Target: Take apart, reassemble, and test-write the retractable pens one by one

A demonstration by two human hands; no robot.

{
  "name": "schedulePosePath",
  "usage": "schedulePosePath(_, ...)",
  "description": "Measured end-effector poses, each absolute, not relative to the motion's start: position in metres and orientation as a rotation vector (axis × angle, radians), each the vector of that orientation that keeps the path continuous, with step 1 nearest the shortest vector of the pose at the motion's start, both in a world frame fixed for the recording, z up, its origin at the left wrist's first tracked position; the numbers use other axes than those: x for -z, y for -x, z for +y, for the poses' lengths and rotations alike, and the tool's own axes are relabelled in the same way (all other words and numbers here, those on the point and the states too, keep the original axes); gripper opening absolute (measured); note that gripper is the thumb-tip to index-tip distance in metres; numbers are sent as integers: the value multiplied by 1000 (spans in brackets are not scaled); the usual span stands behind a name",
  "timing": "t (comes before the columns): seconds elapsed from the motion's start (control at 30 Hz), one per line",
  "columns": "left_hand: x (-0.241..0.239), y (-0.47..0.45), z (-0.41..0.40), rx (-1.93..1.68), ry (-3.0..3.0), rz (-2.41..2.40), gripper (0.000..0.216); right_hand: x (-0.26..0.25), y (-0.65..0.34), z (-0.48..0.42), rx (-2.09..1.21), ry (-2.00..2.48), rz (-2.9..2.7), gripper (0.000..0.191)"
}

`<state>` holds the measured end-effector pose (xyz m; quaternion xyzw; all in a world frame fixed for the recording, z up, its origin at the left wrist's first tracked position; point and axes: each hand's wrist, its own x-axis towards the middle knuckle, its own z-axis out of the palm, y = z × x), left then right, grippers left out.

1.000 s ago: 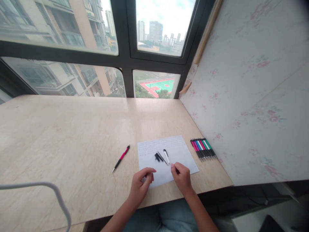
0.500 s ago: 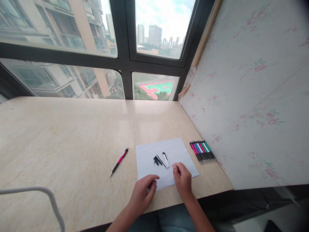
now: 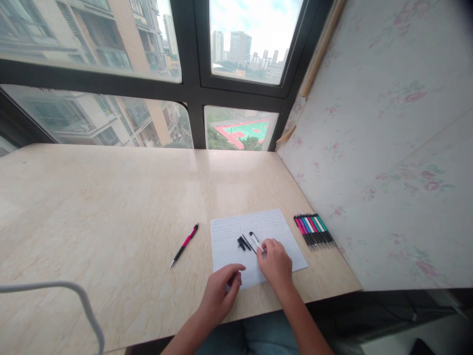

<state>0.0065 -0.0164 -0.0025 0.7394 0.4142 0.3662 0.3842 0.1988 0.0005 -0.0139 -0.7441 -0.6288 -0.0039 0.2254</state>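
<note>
From the head camera, I see the right hand (image 3: 275, 264) reaching over a written-on sheet of paper (image 3: 227, 259), palm down. Its fingers are bent, with the thumb and fingertips drawn in around the near end of a white pen barrel (image 3: 254, 239) with a black clip. They look to be at the barrel, but I can't tell whether they pinch it firmly. The barrel lies just ahead of that hand and a little to its left, its clip end pointing away toward the window (image 3: 254, 37).

Just left of the barrel is a thin black rod (image 3: 246, 242), its near end close to the right thumb. Left of that, short black pieces (image 3: 242, 243) lie side by side on the paper.

The left hand (image 3: 221, 291) is at the paper's near edge, loosely curled, the thumb and forefinger parted around bare air. The barrel is farther ahead and to its right.

A pink-and-black pen (image 3: 185, 245) rests on the marbled tabletop (image 3: 111, 212) left of the sheet, well apart from both hands. To the right, near the flowered wall (image 3: 388, 148), coloured pens (image 3: 314, 230) lie in a close row.
</note>
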Motion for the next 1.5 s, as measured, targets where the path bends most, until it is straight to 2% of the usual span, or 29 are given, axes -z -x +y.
schedulePosePath(0.73,0,-7,-16,-919,-1870,1073,21,15,-203,-6,-70,1918,-1758,5)
schedulePosePath(1.5,3,-7,-16,-865,-1791,1083,21,11,-207,-15,-171,1973,-1627,16)
